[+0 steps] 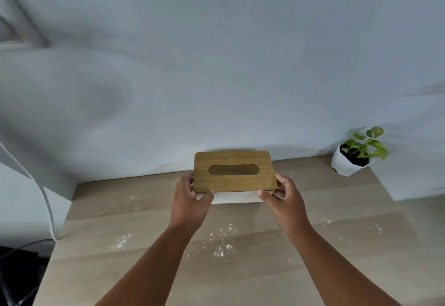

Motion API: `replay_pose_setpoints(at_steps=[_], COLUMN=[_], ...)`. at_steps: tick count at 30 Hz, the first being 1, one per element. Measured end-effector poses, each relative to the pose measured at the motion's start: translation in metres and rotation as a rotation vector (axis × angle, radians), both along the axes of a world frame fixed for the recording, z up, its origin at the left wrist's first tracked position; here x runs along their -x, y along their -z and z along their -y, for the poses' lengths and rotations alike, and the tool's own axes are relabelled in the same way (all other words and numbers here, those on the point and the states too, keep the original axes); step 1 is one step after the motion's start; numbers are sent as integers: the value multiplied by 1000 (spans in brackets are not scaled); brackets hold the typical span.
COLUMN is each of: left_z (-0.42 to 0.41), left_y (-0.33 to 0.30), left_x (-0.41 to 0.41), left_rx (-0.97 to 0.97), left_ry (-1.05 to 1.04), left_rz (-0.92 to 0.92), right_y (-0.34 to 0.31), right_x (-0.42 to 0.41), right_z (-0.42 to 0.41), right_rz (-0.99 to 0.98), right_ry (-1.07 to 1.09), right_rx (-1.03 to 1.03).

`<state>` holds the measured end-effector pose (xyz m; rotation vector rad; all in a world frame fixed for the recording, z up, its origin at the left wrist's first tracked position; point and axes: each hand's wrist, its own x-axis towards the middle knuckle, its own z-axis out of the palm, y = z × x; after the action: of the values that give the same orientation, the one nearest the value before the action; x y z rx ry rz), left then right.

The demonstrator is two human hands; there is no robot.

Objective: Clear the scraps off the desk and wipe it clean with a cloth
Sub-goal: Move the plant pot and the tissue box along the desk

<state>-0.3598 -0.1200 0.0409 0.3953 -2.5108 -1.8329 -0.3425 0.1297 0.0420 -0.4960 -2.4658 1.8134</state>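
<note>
I hold the box (234,173) in the middle of the frame with both hands. My left hand (190,199) has its grip curled round the left end, thumb on the white side. My right hand (281,199) grips the right end the same way. The box has a brown wood lid with a long slot. White crumbs (220,240) lie on the tabletop (240,281) below my hands. A plant (358,152) sits at the right, by the wall.

Both hands grip a tissue box (234,175) with a wooden lid near the wall, the left hand (190,201) at its left end, the right hand (283,199) at its right; white crumbs (221,240) dot the desk (252,269); a potted plant (356,152) stands at the far right.
</note>
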Motion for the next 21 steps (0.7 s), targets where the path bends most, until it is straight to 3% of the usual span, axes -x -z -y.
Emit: replay_pose_setpoints(at_steps=[13,21], left_z=[-159,-216], left_y=[-2,5], left_x=[13,26], left_rx=[-82,-73], left_ry=[11,-8], left_rz=[67,88], right_y=[-7,5], right_x=[8,26], right_z=[-147,-203], right_rz=[28,47], right_ry=[64,58], right_rx=[-5,34])
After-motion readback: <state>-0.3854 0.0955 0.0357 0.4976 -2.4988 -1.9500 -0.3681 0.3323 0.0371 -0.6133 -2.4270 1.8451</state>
